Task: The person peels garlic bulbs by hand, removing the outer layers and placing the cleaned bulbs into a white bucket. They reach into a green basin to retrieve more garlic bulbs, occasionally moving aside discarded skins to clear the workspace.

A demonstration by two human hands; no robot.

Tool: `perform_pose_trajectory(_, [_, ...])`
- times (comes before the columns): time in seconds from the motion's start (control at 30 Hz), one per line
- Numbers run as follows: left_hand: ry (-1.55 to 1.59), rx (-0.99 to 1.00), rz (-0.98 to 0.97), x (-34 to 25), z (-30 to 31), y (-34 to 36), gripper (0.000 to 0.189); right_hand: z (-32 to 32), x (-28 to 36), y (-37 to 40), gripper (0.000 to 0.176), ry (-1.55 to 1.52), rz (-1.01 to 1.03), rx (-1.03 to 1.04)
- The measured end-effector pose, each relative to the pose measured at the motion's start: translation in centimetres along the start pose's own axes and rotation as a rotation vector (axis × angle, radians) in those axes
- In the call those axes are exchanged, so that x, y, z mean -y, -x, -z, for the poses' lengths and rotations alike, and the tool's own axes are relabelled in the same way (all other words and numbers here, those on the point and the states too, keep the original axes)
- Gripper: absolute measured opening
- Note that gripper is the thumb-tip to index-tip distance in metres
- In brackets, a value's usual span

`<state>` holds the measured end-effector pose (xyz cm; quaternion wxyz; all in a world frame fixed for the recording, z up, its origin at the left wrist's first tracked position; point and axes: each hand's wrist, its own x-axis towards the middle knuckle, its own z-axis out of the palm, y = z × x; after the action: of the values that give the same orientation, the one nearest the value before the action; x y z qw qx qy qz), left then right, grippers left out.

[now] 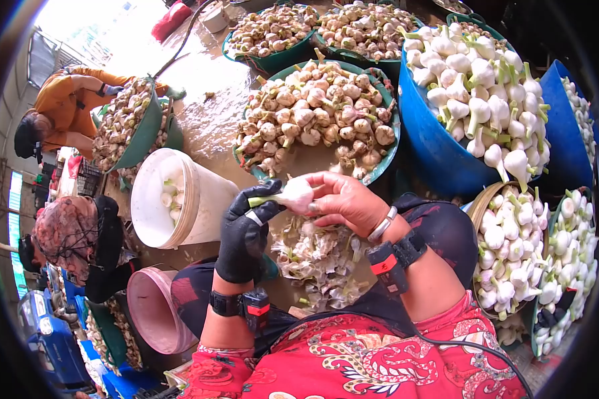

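The shirt point(373, 356) is red with cream paisley, the glove point(241, 245) black, the large tub point(427, 136) blue.

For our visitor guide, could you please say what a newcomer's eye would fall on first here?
Probably the heap of white garlic piled high in the blue tub at the upper right. Next, at the centre, the pale bulb held between the gloved left hand and bare right hand, with browner bulbs in a green tub just beyond.

the head view looks forward and down from the wearer's head, close above their red paisley cloth top point(366, 359), facing a round green plastic tub point(394, 136).
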<state>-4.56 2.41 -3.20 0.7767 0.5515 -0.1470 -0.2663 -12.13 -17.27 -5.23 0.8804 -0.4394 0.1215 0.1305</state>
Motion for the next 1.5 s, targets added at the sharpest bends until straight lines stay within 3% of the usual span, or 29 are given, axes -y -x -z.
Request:
perform_pose_trajectory(0.03, [-0.072,0.025,0.004,0.2,-0.1,0.0,0.026,0.1,-0.5,-0.3,0.042,0.003,-0.001,-0.006])
perform_pose_trajectory(0.23, [-0.179,-0.009,-0.011,1.7,-2.5,-0.5,0.029,-0.7,-2.5,-1.3,0.043,-0.142,0.425,-0.082])
perform_pose_trajectory(0.4, [-0.304,-0.018,-0.162,2.8,-3.4,-0.9,0.027,0.0,-3.4,-2.1,0.038,0.039,0.578,-0.169])
perform_pose_trajectory(0.5, [-0.366,-0.030,-0.196,2.9,-3.1,-1.0,0.026,-0.4,-1.6,-0.9,0.027,-0.046,0.459,-0.208])
perform_pose_trajectory(0.53, [-0.416,-0.016,-0.235,3.0,-2.7,-1.2,0.025,-0.2,-1.3,-0.7,0.017,-0.007,0.467,-0.217])
perform_pose_trajectory(0.63, [-0.610,0.012,-0.343,2.5,-2.4,-1.2,0.023,-0.2,-1.5,-1.1,0.013,0.216,0.535,-0.324])
perform_pose_trajectory(0.7, [-0.758,0.025,-0.408,2.3,-2.3,-0.9,0.023,0.2,-1.6,-1.1,0.009,0.206,0.554,-0.362])
perform_pose_trajectory(0.77, [-0.342,0.046,-0.214,2.3,-2.2,-0.6,0.022,0.7,-1.3,-1.3,0.006,0.199,0.574,-0.399])
perform_pose_trajectory(0.83, [-0.345,0.049,-0.223,1.8,-2.8,-0.3,0.024,1.0,-0.9,-1.5,0.007,0.088,0.475,-0.611])
perform_pose_trajectory(0.9, [-0.148,-0.051,-0.088,1.3,-3.2,-0.1,0.025,0.8,-0.8,-1.2,0.008,0.008,0.421,-0.574])
perform_pose_trajectory(0.97, [-0.167,-0.046,-0.115,1.4,-2.6,-0.3,0.026,0.5,-1.0,-0.4,0.005,0.118,0.315,-0.263])
perform_pose_trajectory(1.13, [-0.289,-0.002,-0.145,2.3,-1.6,-0.7,0.025,-1.2,-1.6,-0.5,0.005,0.385,0.544,-0.354])
perform_pose_trajectory(1.2, [-0.551,-0.012,-0.244,2.7,-1.3,-0.8,0.023,-1.0,-1.7,-0.1,0.004,0.500,0.623,-0.395])
perform_pose_trajectory(1.33, [-0.488,-0.007,-0.253,3.2,-1.2,-0.7,0.022,-1.1,-2.2,-0.4,0.005,0.785,0.830,-0.584])
perform_pose_trajectory(1.4, [0.130,0.000,-0.011,3.0,-1.0,-0.2,0.023,-1.0,-2.3,-0.5,0.005,0.726,0.763,-0.586])
perform_pose_trajectory(1.5, [0.167,-0.057,0.016,2.0,-1.7,0.3,0.024,1.0,-3.6,-2.0,0.010,0.570,0.538,-0.559])
